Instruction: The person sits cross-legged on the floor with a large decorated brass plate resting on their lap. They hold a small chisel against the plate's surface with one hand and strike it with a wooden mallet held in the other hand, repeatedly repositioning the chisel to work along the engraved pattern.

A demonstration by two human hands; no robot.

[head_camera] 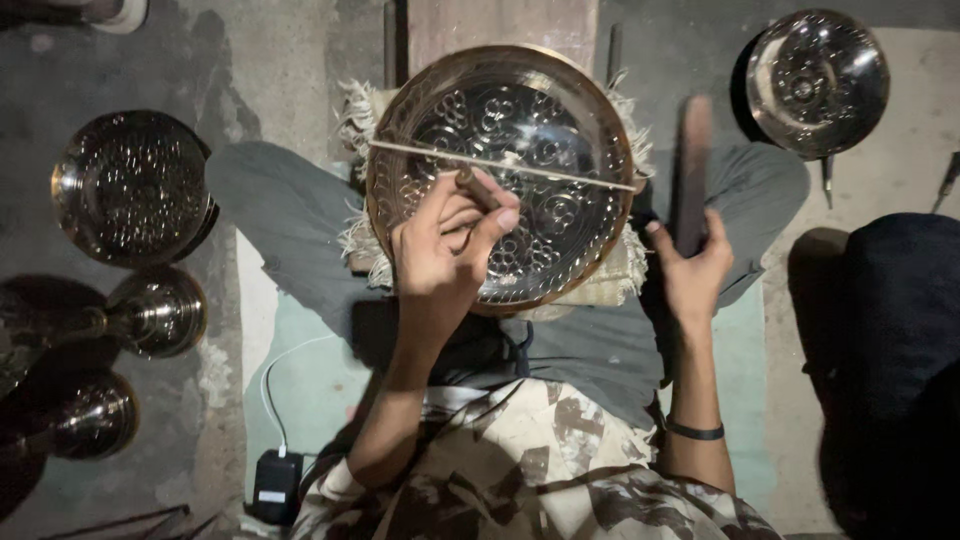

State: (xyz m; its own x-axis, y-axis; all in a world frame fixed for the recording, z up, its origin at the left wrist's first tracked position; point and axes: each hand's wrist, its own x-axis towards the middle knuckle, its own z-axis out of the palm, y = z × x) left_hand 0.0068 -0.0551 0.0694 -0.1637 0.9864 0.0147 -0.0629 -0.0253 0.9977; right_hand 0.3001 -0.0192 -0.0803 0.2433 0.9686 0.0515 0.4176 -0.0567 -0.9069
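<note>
While the round metal plate (520, 150) lies flat across the seated person's lap, its face catches the light: a shiny, silvery centre covered in embossed circles and looping floral shapes, ringed by a warmer, brass-coloured rim. A thin pale rod (500, 163) lies straight across the plate from rim to rim, a little above the middle. Under the plate sits a cream, frayed cloth pad (610, 285), its tassels poking out at the left and right edges.

Left hand (450, 250) is right on the plate, fingers pinched tight around a short brown punch (480, 187) whose tip seems to rest on the pattern just below the rod, though the contact point is too small to be sure. Right hand (693, 270) hovers off the plate's right edge, fingers wrapped around a long, dark flat bar (692, 165) held upright. A dark band (695, 431) circles that wrist.

Grey trousers (290, 215) spread out to both sides on a rough concrete floor (280, 70). Out to the left, three polished round brass vessels: a hammered, dimpled bowl (130, 185), then a smooth one (160, 312), then another (95, 415) lower in shadow. Top right, a second shiny patterned dish (818, 80) stands well apart from the plate. Bottom left, a small black charger (275, 485) with a white cable (270, 385).
</note>
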